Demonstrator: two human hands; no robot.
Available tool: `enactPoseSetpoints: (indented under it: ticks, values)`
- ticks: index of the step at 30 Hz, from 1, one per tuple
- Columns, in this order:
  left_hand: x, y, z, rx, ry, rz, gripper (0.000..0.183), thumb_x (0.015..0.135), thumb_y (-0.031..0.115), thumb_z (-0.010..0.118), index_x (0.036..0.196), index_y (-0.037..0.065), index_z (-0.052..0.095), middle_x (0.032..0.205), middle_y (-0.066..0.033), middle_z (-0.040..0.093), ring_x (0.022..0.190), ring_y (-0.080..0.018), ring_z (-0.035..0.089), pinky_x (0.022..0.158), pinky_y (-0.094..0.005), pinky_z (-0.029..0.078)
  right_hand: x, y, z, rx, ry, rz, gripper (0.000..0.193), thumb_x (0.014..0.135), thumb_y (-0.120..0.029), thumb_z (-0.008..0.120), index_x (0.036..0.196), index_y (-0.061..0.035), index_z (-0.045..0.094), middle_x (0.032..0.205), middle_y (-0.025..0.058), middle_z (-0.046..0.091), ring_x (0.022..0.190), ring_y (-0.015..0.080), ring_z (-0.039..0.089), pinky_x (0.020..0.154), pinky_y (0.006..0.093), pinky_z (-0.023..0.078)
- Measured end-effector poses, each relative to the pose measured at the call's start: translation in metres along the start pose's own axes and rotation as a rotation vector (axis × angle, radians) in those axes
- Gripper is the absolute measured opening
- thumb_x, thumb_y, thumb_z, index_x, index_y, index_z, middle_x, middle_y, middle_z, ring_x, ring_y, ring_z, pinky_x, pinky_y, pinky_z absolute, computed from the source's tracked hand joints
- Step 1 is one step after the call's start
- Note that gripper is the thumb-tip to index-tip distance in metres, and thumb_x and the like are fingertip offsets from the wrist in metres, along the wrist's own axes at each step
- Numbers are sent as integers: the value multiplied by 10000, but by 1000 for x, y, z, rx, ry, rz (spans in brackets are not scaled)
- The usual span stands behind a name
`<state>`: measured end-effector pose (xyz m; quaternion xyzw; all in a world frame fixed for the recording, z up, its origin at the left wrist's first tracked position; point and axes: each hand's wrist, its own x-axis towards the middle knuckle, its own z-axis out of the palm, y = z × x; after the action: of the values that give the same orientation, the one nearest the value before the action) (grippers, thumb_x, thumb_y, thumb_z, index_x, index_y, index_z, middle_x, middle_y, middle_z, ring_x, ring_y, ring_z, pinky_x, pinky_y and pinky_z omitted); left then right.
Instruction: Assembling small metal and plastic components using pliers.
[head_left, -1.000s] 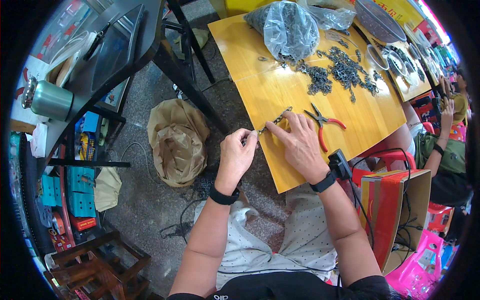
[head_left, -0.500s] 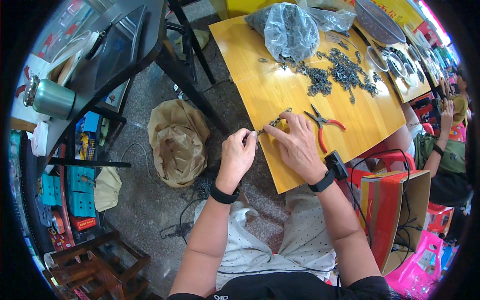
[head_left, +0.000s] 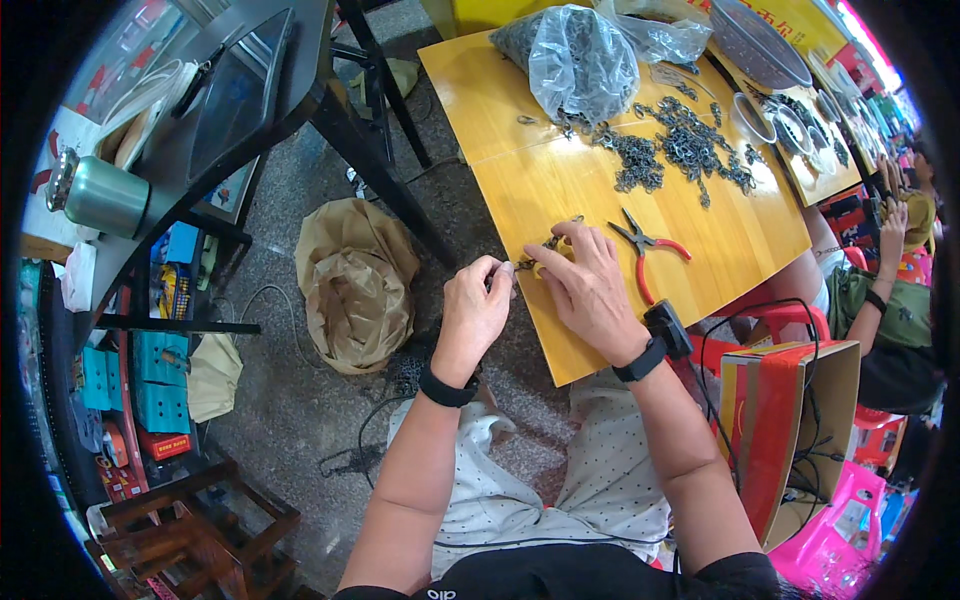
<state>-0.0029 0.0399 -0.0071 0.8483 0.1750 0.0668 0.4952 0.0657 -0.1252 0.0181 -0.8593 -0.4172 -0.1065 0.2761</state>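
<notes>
Head view, now: the person sits at the near corner of a yellow wooden table [head_left: 600, 190], forearms coming in from six o'clock. The left hand [head_left: 472, 312] is curled narrow just off the table's edge, thumb and forefinger pinched on one end of a short length of dark metal chain [head_left: 532, 258]. The right hand [head_left: 590, 285] lies on the tabletop, fingers bent over a small yellow-handled tool [head_left: 548, 262] — its working end is hidden under the fingers, so how it bites the chain cannot be told.

The chain runs between the two hands, its long axis from about eight o'clock up to two o'clock, with the far end trailing past the right fingertips toward the table's middle. It lies at one o'clock from the left hand and at ten o'clock from the right; both touch it, and the right covers more of it.

Red-handled pliers [head_left: 648, 250] lie unheld just beside the right hand, at two o'clock from it. Farther off at twelve to one o'clock sit a heap of loose chain pieces [head_left: 680, 150] and a clear plastic bag [head_left: 580, 60] of more.

Against the head view half a second earlier — little differs: both hands sit at the same table corner with the same pinch, the pliers have not shifted, and the heap is unchanged.
</notes>
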Motion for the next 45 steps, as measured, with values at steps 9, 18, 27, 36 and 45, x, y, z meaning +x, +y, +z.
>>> enactPoseSetpoints:
  ticks: [9, 18, 27, 36, 45]
  values:
    - [-3, 5, 2, -52, -40, -20, 262, 996, 209, 570, 867, -4, 652, 665, -51, 650, 578, -112, 589, 559, -296, 470, 4, 4, 17, 81, 29, -20, 189, 762, -98, 724, 930, -75, 640, 1046, 105, 557, 1010, 298, 537, 833, 396, 409]
    - [-7, 13, 6, -223, 127, 145, 151, 934, 119, 626, 1010, 0, 681, 889, -110, 709, 796, -200, 670, 698, -326, 525, 0, -2, 7, 485, 32, 150, 99, 868, -25, 632, 962, -3, 611, 893, 141, 629, 864, 308, 617, 812, 380, 479]
    - [-19, 32, -3, -104, 44, 261, 156, 941, 125, 647, 1003, -16, 669, 818, -51, 694, 728, -98, 627, 659, -272, 500, -5, -1, -11, 748, -37, 422, 166, 917, -116, 644, 968, 41, 665, 822, 139, 704, 743, 182, 670, 679, 323, 519]
    - [-22, 38, -9, -242, -278, 74, 163, 989, 161, 594, 991, 6, 645, 762, -27, 655, 658, -88, 593, 613, -254, 482, -8, 1, -26, 750, -89, 335, 148, 909, -102, 654, 945, 42, 663, 811, 143, 695, 770, 198, 672, 722, 324, 517]
    - [-21, 36, -4, -202, -15, 200, 126, 987, 119, 602, 952, 5, 643, 758, -10, 640, 654, -63, 569, 599, -240, 470, -9, 0, -30, 615, -31, 186, 90, 892, -51, 659, 930, 27, 635, 840, 138, 665, 804, 248, 665, 730, 337, 509]
